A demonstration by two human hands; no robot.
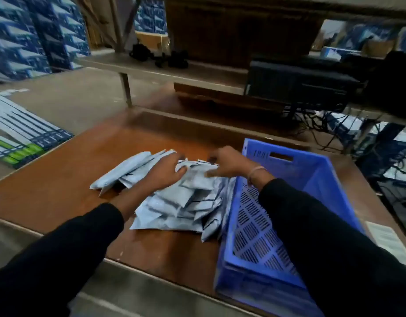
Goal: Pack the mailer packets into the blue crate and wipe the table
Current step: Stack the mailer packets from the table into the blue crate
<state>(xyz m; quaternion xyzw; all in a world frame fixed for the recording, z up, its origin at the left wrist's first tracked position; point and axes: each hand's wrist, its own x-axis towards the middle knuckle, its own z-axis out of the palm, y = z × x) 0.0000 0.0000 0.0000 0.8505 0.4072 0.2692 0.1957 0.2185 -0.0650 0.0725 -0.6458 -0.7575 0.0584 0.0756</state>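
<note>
At the centre of the frame, on a brown table (60,179), a person's left hand (162,172) presses flat, fingers spread, on a heap of grey mailer packets (174,202) while the right hand (227,164) pinches one packet's top edge, just left of the blue crate (312,175) at lower right.

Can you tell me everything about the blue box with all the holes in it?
The blue crate looks like plastic, with a slotted lattice floor and a handle slot in its far wall. It sits upright on the right side of the brown table, with no packets visible inside. The pile of grey mailer packets lies against its left wall, and the person's right sleeve crosses over it.
</note>
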